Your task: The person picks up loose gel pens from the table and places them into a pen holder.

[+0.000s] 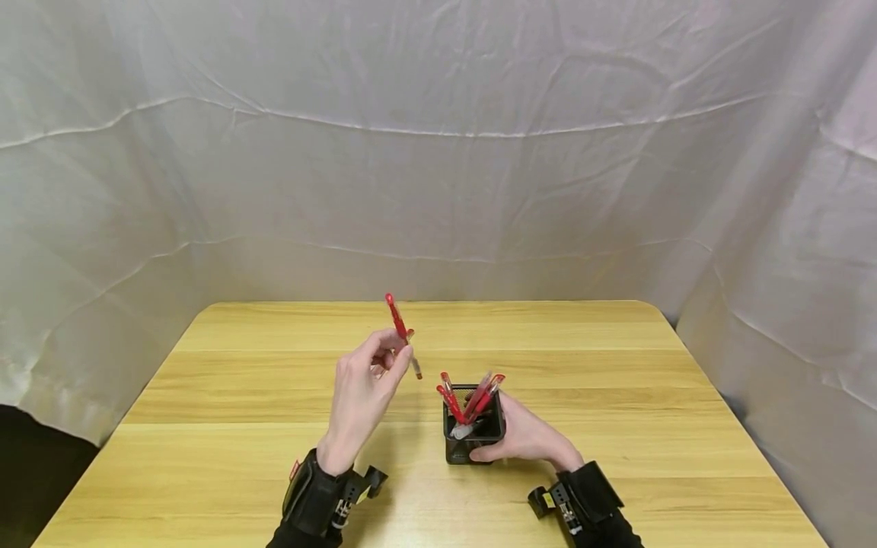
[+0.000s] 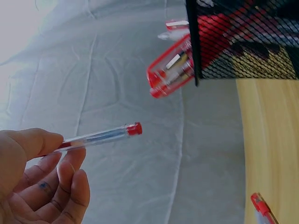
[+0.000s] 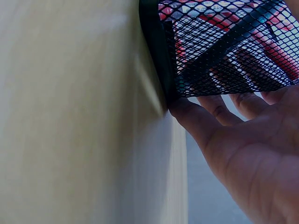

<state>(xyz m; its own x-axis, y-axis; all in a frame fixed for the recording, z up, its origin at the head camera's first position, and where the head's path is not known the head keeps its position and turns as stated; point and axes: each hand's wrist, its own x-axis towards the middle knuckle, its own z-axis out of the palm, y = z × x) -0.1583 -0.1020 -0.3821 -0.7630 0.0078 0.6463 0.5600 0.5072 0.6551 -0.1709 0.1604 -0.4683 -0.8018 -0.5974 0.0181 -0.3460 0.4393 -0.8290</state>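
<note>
My left hand (image 1: 366, 380) is raised above the table, pinching a clear-barrelled red pen (image 1: 397, 316) between thumb and fingers. In the left wrist view, that pen's red end (image 2: 134, 129) points toward the holder. A black mesh pen holder (image 1: 448, 450) stands on the table to the right, with several red pens (image 1: 469, 403) leaning out of its top. My right hand (image 1: 530, 435) grips the holder from its right side, thumb across the front. Through the mesh in the right wrist view, fingers (image 3: 217, 109) show on the far side.
Another red-capped pen (image 2: 261, 207) lies on the wooden table (image 1: 589, 365), mostly hidden behind my left hand in the head view. A pale grey cloth (image 1: 438, 190) hangs around the table's back and sides.
</note>
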